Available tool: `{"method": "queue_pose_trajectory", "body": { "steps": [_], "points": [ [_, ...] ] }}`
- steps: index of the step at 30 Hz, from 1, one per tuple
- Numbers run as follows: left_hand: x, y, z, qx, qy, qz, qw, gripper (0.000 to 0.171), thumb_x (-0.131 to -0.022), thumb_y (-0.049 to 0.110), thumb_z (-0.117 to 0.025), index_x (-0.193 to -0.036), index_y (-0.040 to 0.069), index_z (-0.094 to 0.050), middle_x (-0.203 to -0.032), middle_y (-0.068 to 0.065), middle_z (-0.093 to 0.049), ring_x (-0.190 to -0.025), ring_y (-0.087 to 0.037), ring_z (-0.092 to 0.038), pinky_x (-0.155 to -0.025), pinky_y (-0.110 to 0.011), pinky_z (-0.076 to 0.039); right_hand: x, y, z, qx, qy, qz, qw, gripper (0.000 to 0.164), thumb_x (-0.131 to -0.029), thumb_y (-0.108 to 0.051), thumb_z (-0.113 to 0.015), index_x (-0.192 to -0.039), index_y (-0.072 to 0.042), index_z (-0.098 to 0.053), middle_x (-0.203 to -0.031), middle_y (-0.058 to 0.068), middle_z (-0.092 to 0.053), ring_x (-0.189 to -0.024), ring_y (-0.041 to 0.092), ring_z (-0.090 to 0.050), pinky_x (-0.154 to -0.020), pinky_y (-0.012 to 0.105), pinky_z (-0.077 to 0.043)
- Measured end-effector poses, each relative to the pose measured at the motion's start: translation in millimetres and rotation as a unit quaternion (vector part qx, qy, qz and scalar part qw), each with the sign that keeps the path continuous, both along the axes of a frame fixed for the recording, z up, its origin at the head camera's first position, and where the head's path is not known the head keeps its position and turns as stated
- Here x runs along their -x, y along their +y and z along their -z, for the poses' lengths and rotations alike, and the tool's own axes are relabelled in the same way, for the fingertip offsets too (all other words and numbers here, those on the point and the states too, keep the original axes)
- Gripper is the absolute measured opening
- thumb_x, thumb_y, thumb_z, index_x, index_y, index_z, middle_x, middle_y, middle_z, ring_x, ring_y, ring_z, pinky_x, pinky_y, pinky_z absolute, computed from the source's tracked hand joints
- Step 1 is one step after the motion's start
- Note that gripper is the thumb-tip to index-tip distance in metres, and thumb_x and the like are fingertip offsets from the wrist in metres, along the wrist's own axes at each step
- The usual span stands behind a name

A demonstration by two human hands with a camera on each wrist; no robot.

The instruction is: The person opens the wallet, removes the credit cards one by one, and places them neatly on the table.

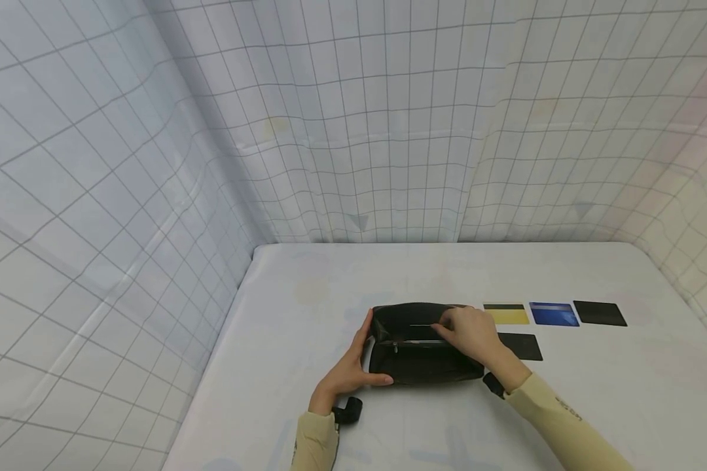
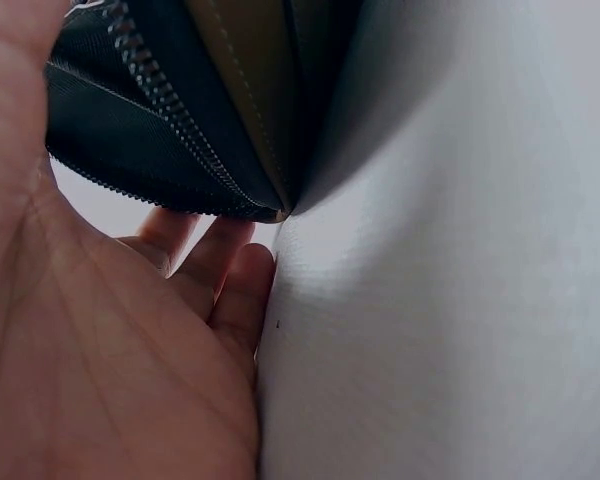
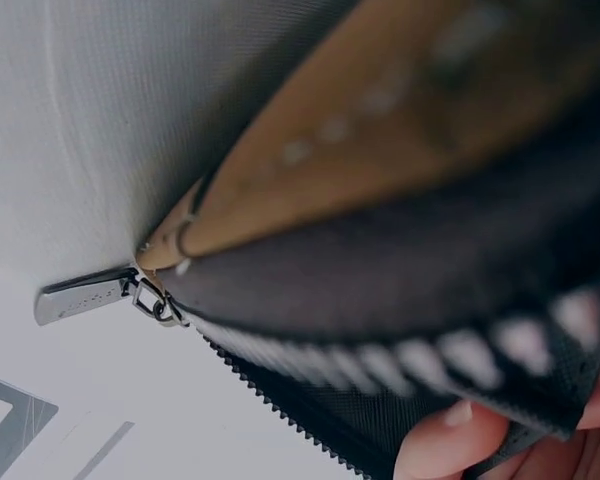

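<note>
A black zip-around wallet (image 1: 427, 366) lies spread wide on the table, with a zipped divider across its middle. My left hand (image 1: 350, 369) spans and grips its left end, thumb on the near edge and fingers at the far corner. In the left wrist view, several fingers (image 2: 242, 290) stand behind the wallet's zip edge (image 2: 165, 90). My right hand (image 1: 468, 332) reaches over the right half with curled fingers. Its thumb (image 3: 450, 440) pinches dark wallet fabric in the right wrist view. A thin pale edge shows beside these fingertips; its kind is unclear.
Right of the wallet lie a yellow card (image 1: 507, 316), a blue card (image 1: 554, 314) and a black card (image 1: 599, 313) in a row. A dark card (image 1: 523, 346) lies nearer, partly behind my right wrist. Gridded white curtains (image 1: 359, 131) surround the white table (image 1: 271, 327).
</note>
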State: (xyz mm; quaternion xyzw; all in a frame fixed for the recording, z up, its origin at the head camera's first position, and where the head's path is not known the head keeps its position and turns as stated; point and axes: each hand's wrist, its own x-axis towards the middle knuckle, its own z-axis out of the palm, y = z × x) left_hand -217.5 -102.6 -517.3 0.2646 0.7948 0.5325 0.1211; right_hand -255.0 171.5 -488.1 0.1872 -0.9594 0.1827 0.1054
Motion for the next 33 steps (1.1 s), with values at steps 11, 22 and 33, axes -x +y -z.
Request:
{"method": "queue_pose_trajectory", "body": {
  "steps": [11, 22, 33],
  "points": [
    [-1.2, -0.2, 6.5, -0.014, 0.016, -0.01, 0.9997, 0.121, -0.073, 0.01, -0.083, -0.153, 0.017, 0.007, -0.157, -0.009, 0.006, -0.142, -0.03, -0.001, -0.107, -0.058, -0.014, -0.8, 0.3, -1.5, -0.019, -0.012, -0.008, 1.0, 0.008, -0.081, -0.021, -0.076, -0.078, -0.013, -0.073, -0.063, -0.006, -0.061, -0.049, 0.005, -0.047, -0.041, 0.024, -0.039],
    [0.2, 0.2, 6.5, -0.002, 0.011, 0.0, 0.9999, 0.12, -0.075, 0.01, -0.082, -0.153, 0.019, 0.009, -0.157, -0.004, 0.007, -0.142, -0.021, 0.0, -0.11, -0.053, -0.014, -2.1, 2.1, -2.5, -0.024, -0.016, -0.003, 1.0, 0.007, -0.081, -0.019, -0.076, -0.079, -0.012, -0.075, -0.065, -0.006, -0.063, -0.05, 0.005, -0.048, -0.043, 0.025, -0.04],
    [0.3, -0.4, 8.3, -0.017, 0.027, -0.006, 0.9995, 0.121, -0.073, 0.009, -0.083, -0.154, 0.016, 0.006, -0.158, -0.008, 0.005, -0.142, -0.03, -0.002, -0.107, -0.059, -0.015, -8.1, 6.9, -6.8, 0.016, 0.023, -0.017, 0.999, 0.013, -0.079, -0.029, -0.079, -0.076, -0.017, -0.074, -0.059, -0.013, -0.058, -0.047, 0.001, -0.041, -0.04, 0.023, -0.033]
  ]
}}
